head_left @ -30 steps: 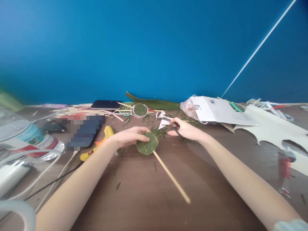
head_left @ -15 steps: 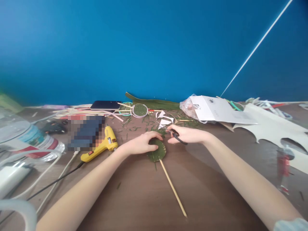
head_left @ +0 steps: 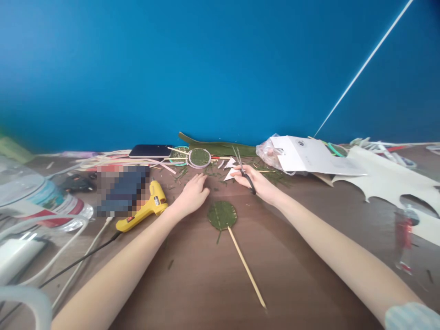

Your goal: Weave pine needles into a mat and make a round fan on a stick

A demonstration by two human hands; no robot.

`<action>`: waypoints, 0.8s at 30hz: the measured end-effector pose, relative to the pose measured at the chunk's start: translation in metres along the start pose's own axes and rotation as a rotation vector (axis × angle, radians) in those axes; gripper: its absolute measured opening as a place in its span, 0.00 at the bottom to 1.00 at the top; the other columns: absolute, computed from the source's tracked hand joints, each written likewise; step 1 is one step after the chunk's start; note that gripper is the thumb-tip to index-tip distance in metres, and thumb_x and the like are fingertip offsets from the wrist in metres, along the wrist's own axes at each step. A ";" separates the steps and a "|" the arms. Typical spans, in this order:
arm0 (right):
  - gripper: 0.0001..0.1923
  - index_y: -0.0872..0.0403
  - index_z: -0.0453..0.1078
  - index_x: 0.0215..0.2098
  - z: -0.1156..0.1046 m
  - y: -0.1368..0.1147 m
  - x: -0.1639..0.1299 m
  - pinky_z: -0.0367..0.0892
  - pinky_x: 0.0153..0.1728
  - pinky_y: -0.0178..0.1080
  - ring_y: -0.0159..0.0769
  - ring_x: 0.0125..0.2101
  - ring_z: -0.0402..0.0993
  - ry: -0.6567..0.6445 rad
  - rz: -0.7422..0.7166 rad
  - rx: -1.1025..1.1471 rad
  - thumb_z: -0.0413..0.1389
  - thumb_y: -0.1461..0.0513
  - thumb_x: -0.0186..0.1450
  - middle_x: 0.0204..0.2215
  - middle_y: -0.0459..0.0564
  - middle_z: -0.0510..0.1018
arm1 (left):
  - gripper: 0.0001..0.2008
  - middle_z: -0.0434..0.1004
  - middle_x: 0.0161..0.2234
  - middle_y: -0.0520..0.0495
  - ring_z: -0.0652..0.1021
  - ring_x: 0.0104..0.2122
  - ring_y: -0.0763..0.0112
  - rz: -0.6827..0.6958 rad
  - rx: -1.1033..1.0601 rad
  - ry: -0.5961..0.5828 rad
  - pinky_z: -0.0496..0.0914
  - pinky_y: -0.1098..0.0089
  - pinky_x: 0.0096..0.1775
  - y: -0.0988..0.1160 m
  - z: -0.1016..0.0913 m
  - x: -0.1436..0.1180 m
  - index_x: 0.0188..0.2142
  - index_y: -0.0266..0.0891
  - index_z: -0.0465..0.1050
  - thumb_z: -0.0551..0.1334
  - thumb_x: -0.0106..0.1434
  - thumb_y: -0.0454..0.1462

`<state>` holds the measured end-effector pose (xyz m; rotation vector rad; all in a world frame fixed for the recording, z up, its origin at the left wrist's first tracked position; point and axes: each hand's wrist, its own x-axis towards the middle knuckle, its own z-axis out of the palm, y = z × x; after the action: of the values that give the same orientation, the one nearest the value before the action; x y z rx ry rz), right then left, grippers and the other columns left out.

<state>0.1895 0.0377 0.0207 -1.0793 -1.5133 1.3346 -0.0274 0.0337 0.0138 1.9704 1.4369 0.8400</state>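
A round dark-green disc point(head_left: 222, 215) lies flat on the brown table, with a pale wooden stick point(head_left: 246, 268) running from its lower edge toward me. My left hand point(head_left: 193, 195) rests on the table just beyond and left of the disc, fingers spread and nothing in it. Scissors point(head_left: 248, 181) with dark handles are in my right hand point(head_left: 252, 179), their thin blades slightly apart and pointing away from me. White paper scraps point(head_left: 231, 174) and many green clippings lie around the right fingers.
A yellow glue gun point(head_left: 146, 208) lies to the left, near a plastic bottle point(head_left: 51, 197) and cables. Along the blue wall are a dark phone point(head_left: 151, 151), a pale-rimmed green disc point(head_left: 199, 158) and a long green leaf point(head_left: 227, 148). White cut card point(head_left: 388, 178) lies at right.
My left hand has let go of the green disc and moved left. My right hand has shifted slightly away from me with the scissors, over the scraps.
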 end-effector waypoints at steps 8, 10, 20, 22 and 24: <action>0.18 0.51 0.62 0.41 0.012 -0.001 -0.004 0.68 0.43 0.45 0.37 0.40 0.73 -0.155 0.134 0.249 0.58 0.52 0.57 0.37 0.50 0.75 | 0.20 0.74 0.48 0.48 0.73 0.49 0.68 0.271 0.209 -0.325 0.64 0.66 0.54 0.018 0.001 -0.010 0.46 0.39 0.71 0.47 0.59 0.30; 0.17 0.50 0.62 0.41 0.014 0.003 -0.003 0.63 0.49 0.43 0.35 0.45 0.71 -0.145 0.105 0.291 0.58 0.53 0.57 0.39 0.49 0.74 | 0.21 0.71 0.52 0.46 0.70 0.52 0.68 0.259 0.267 -0.279 0.62 0.66 0.56 0.016 0.003 -0.009 0.50 0.37 0.69 0.47 0.60 0.31; 0.30 0.53 0.59 0.52 -0.003 -0.005 -0.004 0.64 0.43 0.43 0.38 0.41 0.69 -0.057 0.044 -0.423 0.59 0.60 0.51 0.43 0.53 0.69 | 0.21 0.69 0.52 0.36 0.68 0.54 0.60 0.007 0.530 0.024 0.60 0.64 0.57 0.003 -0.007 0.000 0.52 0.26 0.67 0.49 0.60 0.29; 0.32 0.56 0.60 0.53 -0.006 -0.009 -0.006 0.63 0.43 0.44 0.40 0.41 0.67 -0.061 0.040 -0.693 0.60 0.59 0.50 0.41 0.53 0.69 | 0.22 0.71 0.51 0.39 0.70 0.52 0.60 -0.013 0.517 0.066 0.61 0.64 0.55 0.003 -0.013 0.001 0.51 0.28 0.68 0.48 0.59 0.28; 0.35 0.58 0.61 0.54 -0.008 -0.013 -0.009 0.62 0.44 0.45 0.45 0.44 0.65 -0.086 0.055 -0.905 0.62 0.58 0.50 0.41 0.56 0.69 | 0.21 0.73 0.49 0.40 0.70 0.51 0.60 -0.019 0.511 0.098 0.62 0.64 0.54 0.004 -0.017 0.002 0.49 0.30 0.70 0.48 0.58 0.27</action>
<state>0.1989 0.0302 0.0337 -1.6153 -2.2429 0.6984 -0.0373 0.0361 0.0279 2.2985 1.8659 0.6061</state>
